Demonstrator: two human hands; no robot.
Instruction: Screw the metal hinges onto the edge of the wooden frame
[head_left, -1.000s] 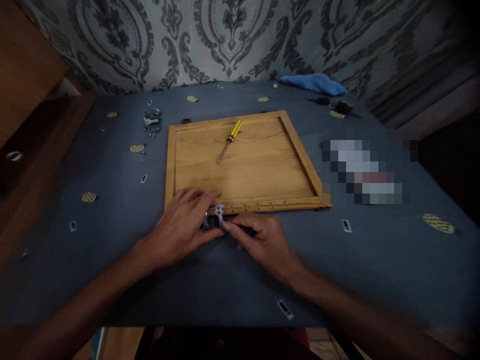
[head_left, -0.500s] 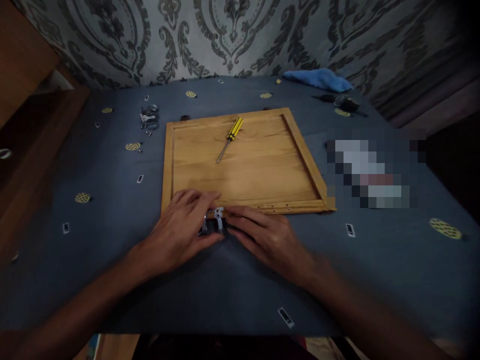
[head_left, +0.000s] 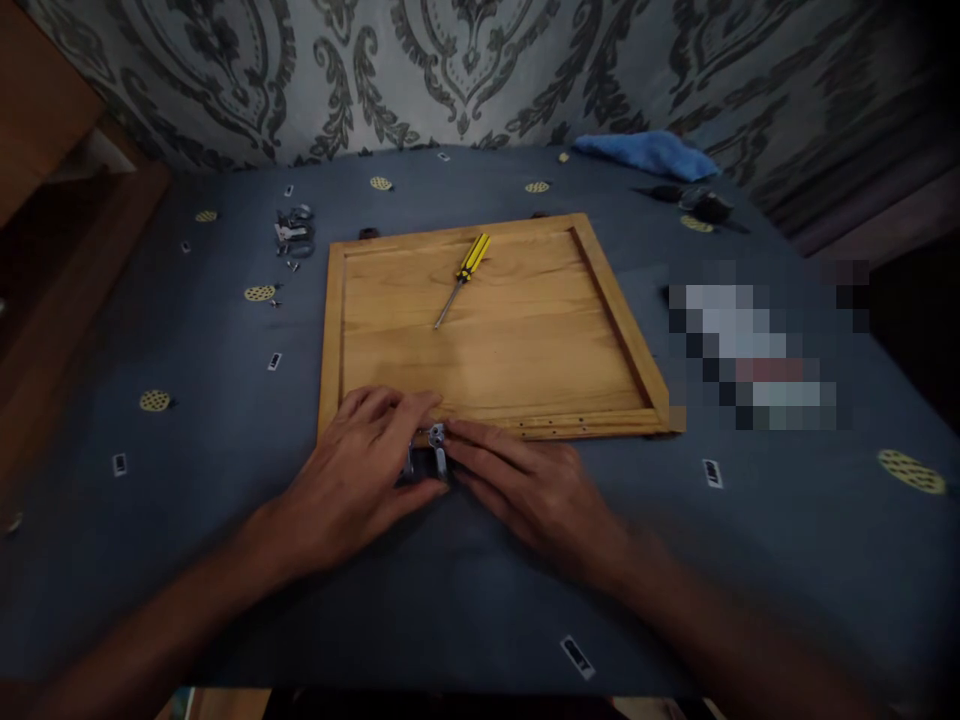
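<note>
At the front rail of a framed wooden panel, a small silvery metal fitting shows between my hands. It has a rounded, holed end near the wood and an arm pointing towards me. My left hand curls around its left side, thumb below and fingers over the rail. Pressed together, the fingers of my right hand hold its right side. Part of the fitting is hidden by the fingers. A yellow-and-black screwdriver lies on the panel, its tip towards me. Several small dark holes mark the rail beside my right hand.
More metal fittings and loose screws lie at the back left of the cloth-covered table. A blue cloth and a dark tool lie at the back right. A blurred-out item sits right of the panel.
The view has shifted slightly, so the table's contents appear a little displaced. Both hands keep their hold on the fitting at the rail, with hardly any movement.
</note>
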